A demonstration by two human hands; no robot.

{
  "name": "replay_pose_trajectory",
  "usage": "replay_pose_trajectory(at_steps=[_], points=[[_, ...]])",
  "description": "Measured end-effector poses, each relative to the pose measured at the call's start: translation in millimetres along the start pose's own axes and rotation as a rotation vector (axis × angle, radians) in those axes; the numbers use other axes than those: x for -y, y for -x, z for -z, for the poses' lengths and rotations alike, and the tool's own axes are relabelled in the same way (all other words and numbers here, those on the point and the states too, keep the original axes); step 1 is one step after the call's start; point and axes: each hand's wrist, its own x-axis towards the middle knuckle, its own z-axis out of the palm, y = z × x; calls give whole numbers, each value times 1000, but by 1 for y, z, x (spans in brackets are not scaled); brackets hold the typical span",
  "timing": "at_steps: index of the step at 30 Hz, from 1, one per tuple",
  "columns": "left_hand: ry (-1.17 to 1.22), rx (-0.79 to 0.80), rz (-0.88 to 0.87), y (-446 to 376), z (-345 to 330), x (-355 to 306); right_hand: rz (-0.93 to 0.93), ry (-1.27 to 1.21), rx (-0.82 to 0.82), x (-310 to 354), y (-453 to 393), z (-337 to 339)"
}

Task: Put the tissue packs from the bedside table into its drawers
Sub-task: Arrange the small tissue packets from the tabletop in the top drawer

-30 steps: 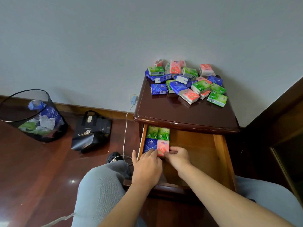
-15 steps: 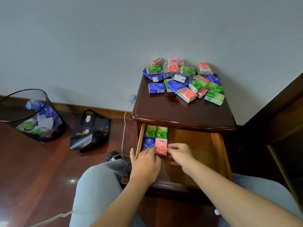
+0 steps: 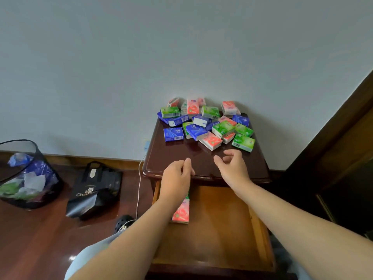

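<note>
open drawer (image 3: 214, 235) holds pink pack (image 3: 181, 212) at left, tabletop pile (image 3: 207, 123) just beyond loosely open empty left hand (image 3: 176, 178) and right hand (image 3: 232, 166)

We're looking from a single head-worn wide-angle camera, tilted forward and down, facing the pale wall. The bedside table (image 3: 205, 164) sits close, just right of centre, its open drawer (image 3: 218, 229) right beneath us. Both forearms reach in from the bottom edge. The frame's edges bow with the lens.
</note>
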Motion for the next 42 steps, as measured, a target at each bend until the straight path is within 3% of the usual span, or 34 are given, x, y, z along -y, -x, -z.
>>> replay_pose_trajectory(at_steps=[5,9,12,16,26,31,37,42], points=[[259,-28,150,-53,-21,-7,-51,-174,-90,-10,-31,-6],[414,-52,260,-80,-42,2,311,25,-399,-19,-49,-21],[461,-90,257,-91,-52,11,451,157,-500,-14,-70,-28],[588,-84,299,-110,-56,6,380,312,-465,-12,-97,-31],[531,-115,267,-129,-75,-3,318,344,-434,-17,-110,-35],[576,-129,252,-112,-65,2,451,189,-478,-15,-104,-30],[708,-170,312,-64,-38,10,672,58,-340,-16,-54,-13],[722,-150,345,-9,-12,18,395,-298,-194,-19,14,3]])
